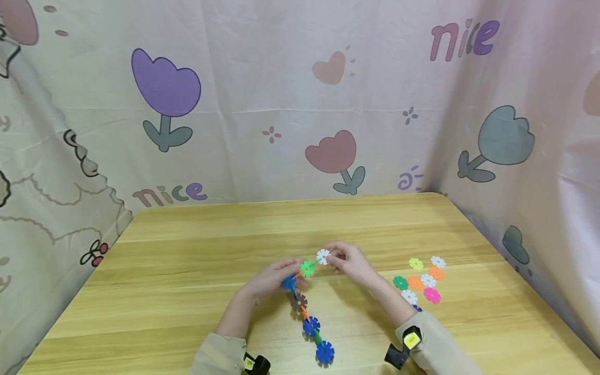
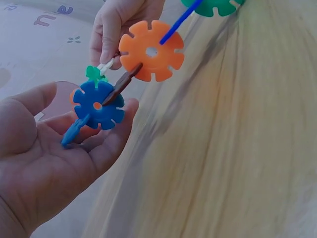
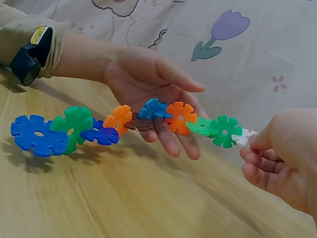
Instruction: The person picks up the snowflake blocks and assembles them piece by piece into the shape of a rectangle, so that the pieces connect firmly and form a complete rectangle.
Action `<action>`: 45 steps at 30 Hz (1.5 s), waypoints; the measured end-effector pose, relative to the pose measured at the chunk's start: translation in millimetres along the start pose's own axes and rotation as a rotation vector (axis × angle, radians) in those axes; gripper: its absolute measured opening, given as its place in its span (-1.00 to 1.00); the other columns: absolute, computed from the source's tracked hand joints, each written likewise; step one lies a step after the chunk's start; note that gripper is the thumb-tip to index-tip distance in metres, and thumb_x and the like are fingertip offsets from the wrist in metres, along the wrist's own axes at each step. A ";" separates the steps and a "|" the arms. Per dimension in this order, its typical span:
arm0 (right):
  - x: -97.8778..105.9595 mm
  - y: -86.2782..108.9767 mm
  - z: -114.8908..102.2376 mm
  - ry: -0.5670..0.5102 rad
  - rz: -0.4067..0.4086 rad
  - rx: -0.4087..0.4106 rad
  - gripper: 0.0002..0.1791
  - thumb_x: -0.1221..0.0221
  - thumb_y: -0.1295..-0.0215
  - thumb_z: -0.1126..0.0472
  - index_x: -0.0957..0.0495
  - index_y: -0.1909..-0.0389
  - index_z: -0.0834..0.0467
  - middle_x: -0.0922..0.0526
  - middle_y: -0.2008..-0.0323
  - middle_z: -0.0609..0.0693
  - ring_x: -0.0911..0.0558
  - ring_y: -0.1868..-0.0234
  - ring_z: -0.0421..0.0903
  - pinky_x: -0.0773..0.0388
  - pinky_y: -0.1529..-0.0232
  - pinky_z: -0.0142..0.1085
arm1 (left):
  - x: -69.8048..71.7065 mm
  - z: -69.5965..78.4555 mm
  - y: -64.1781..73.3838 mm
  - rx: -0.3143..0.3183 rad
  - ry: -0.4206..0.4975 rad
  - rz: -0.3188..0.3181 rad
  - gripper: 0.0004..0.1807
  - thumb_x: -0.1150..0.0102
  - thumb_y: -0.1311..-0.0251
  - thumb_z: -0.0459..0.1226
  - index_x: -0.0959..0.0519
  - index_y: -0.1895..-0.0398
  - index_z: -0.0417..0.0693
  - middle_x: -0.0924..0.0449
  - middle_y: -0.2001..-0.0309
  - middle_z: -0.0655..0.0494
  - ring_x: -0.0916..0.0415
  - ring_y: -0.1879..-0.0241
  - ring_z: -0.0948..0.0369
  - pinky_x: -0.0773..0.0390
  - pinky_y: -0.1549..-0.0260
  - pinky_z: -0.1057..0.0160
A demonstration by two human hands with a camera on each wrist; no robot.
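A chain of interlocking plastic snowflake discs [image 1: 311, 326], in blue, green, orange and brown, runs from the near table up across my left hand [image 1: 271, 280]. In the left wrist view that hand is palm up with relaxed fingers, and a blue disc [image 2: 94, 103] lies over them. My right hand [image 1: 354, 266] pinches a white snowflake disc [image 1: 322, 256] at the far end of the chain. The right wrist view shows this white disc [image 3: 243, 137] meeting a green disc [image 3: 226, 131], its outer edge covered by thumb and fingers.
Loose discs lie to the right of the right forearm, among them a pink disc [image 1: 432, 295], a dark green disc [image 1: 400, 283] and a yellow-green disc [image 1: 415, 263]. A printed curtain [image 1: 262, 62] stands behind the wooden table [image 1: 164, 291].
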State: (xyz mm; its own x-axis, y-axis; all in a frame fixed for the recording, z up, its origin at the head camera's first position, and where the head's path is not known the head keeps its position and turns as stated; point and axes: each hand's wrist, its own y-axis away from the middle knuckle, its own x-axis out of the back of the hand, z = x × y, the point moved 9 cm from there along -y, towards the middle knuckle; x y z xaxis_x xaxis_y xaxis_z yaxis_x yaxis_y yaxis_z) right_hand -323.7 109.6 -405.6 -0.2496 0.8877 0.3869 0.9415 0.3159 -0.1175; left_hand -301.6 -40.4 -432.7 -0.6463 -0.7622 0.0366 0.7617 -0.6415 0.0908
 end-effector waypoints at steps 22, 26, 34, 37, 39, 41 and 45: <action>-23.3 -10.8 -3.4 -0.155 0.015 -0.019 -0.81 -0.16 -0.18 0.42 -0.48 0.19 0.41 -0.61 0.47 0.06 -0.59 0.43 0.13 -0.60 0.41 -0.28 | 4.1 9.5 -4.5 -0.040 -0.001 0.152 -0.47 -0.09 -0.26 -0.26 -0.26 -0.25 -0.29 -0.43 -0.04 -0.28 -0.50 0.15 0.00 -0.50 0.29 0.27; -26.3 -12.9 -3.6 -0.172 0.018 -0.013 -0.84 -0.16 -0.17 0.43 -0.48 0.23 0.41 -0.58 0.51 0.05 -0.57 0.46 0.11 -0.58 0.45 -0.32 | 4.2 10.8 -4.4 -0.052 0.027 0.159 -0.45 -0.10 -0.24 -0.33 -0.24 -0.27 -0.30 -0.43 -0.03 -0.35 -0.51 0.16 -0.05 -0.48 0.36 0.36; -22.3 -10.5 -1.0 -0.149 0.023 -0.026 -0.84 -0.13 -0.22 0.39 -0.50 0.21 0.39 -0.58 0.46 0.14 -0.55 0.47 0.01 -0.57 0.44 -0.32 | 7.6 9.1 -4.2 -0.073 0.042 0.193 -0.47 -0.10 -0.22 -0.38 -0.26 -0.26 -0.28 -0.43 0.02 -0.34 -0.53 0.20 -0.04 -0.49 0.38 0.38; -16.9 -8.7 0.6 -0.156 0.028 -0.032 -0.82 -0.11 -0.23 0.39 -0.49 0.18 0.41 -0.58 0.42 0.23 -0.53 0.47 -0.03 -0.57 0.43 -0.33 | 9.8 7.7 -4.5 -0.082 0.062 0.208 -0.47 -0.08 -0.22 -0.41 -0.25 -0.26 -0.30 -0.42 0.02 -0.37 -0.54 0.21 -0.03 -0.49 0.38 0.37; -13.8 -7.6 1.1 -0.155 0.026 -0.030 -0.78 -0.10 -0.24 0.39 -0.47 0.15 0.45 -0.57 0.40 0.29 -0.53 0.46 -0.02 -0.56 0.43 -0.33 | 10.9 7.3 -4.5 -0.089 0.070 0.213 -0.47 -0.07 -0.22 -0.43 -0.24 -0.26 -0.31 -0.42 0.03 -0.39 -0.55 0.22 -0.02 -0.50 0.38 0.37; -10.9 -6.1 2.0 -0.148 0.021 -0.029 -0.75 -0.10 -0.25 0.38 -0.45 0.12 0.47 -0.56 0.37 0.33 -0.54 0.44 0.02 -0.57 0.42 -0.32 | 11.9 6.4 -4.3 -0.086 0.080 0.218 -0.47 -0.07 -0.21 -0.44 -0.25 -0.26 -0.30 -0.42 0.03 -0.41 -0.55 0.23 -0.02 -0.50 0.37 0.36; -4.2 -1.8 6.4 -0.135 0.022 -0.044 -0.72 -0.10 -0.25 0.36 -0.44 0.08 0.47 -0.56 0.36 0.32 -0.55 0.40 0.08 -0.59 0.36 -0.25 | 13.0 6.7 -3.6 -0.087 0.084 0.227 -0.46 -0.07 -0.20 -0.45 -0.23 -0.27 -0.32 -0.41 0.03 -0.42 -0.55 0.22 -0.05 -0.50 0.34 0.34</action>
State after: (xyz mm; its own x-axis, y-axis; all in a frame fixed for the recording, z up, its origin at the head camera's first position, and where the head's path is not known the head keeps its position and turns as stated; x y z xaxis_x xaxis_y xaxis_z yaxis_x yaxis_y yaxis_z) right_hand -325.8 107.5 -412.9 -0.2541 0.9321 0.2580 0.9553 0.2836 -0.0834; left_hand -313.1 -47.3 -425.9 -0.4550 -0.8897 -0.0369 0.8903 -0.4554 0.0039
